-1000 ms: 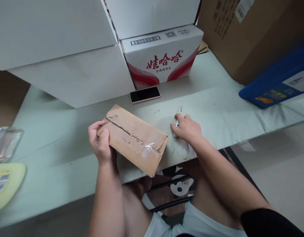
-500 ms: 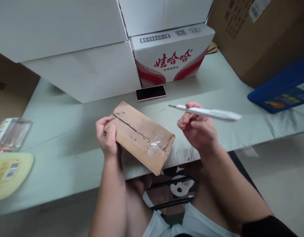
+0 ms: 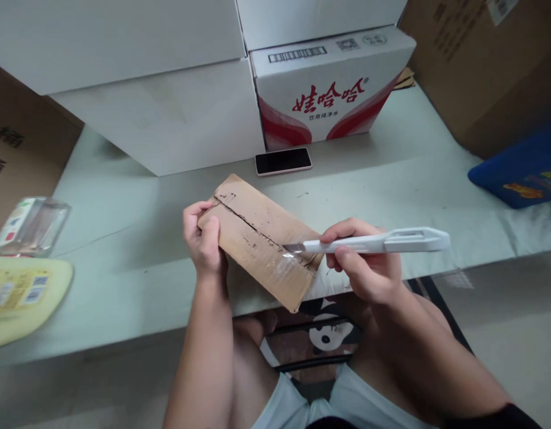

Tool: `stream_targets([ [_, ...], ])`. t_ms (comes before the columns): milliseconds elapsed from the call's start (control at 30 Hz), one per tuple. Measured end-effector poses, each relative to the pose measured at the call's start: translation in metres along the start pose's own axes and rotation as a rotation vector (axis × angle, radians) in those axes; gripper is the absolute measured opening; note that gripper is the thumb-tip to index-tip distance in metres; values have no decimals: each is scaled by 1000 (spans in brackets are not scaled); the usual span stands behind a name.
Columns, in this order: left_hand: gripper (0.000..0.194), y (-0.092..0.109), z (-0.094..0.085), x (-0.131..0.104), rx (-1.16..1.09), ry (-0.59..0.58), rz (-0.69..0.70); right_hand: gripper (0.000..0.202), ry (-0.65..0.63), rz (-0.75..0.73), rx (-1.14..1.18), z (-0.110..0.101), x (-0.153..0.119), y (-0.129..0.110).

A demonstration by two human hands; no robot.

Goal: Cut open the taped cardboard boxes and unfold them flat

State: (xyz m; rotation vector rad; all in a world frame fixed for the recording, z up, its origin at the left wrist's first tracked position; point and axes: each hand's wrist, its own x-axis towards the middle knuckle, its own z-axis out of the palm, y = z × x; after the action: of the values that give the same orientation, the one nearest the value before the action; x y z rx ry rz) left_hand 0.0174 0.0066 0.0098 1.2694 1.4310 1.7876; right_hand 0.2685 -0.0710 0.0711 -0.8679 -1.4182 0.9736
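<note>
A small brown cardboard box [image 3: 261, 232] is tilted above the table's front edge, its top seam facing me. My left hand [image 3: 204, 238] grips its left end, thumb on top. A dark slit runs along the seam, with torn bits around it and clear tape near the right end. In my right hand [image 3: 364, 262] is a white utility knife [image 3: 391, 241], pinched between thumb and fingers. Its blade points left and meets the seam by the tape; I cannot tell how deep the tip sits.
Behind lies a black-screened phone [image 3: 283, 161] before a white-and-red carton [image 3: 329, 101] and large white boxes [image 3: 168, 119]. At left are a clear plastic package [image 3: 34, 226] and a yellow-green container [image 3: 29, 301]. A blue container [image 3: 520, 161] stands at right on the pale green tabletop [image 3: 114, 280].
My right hand has brought the utility knife down and left, from above the table onto the box's seam. The box stays in my left hand. The view has shifted slightly.
</note>
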Motion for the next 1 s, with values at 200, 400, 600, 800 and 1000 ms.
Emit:
stream_targets([
  [200, 28, -2, -2, 0, 15, -4, 8, 25, 92, 47, -92, 2, 6, 0],
  [400, 26, 0, -1, 0, 18, -11, 15, 32, 186, -27, -255, 2, 11, -6],
  [600, 26, -3, -3, 1, 45, -22, 11, 17, 225, 77, -199, 10, 6, -4],
  [800, 25, 0, -1, -1, 68, -6, 6, 32, 92, 166, -291, 12, 6, -16],
  [1000, 27, 2, -1, -3, 9, 10, -14, 37, 111, 208, -336, 15, 5, -21],
])
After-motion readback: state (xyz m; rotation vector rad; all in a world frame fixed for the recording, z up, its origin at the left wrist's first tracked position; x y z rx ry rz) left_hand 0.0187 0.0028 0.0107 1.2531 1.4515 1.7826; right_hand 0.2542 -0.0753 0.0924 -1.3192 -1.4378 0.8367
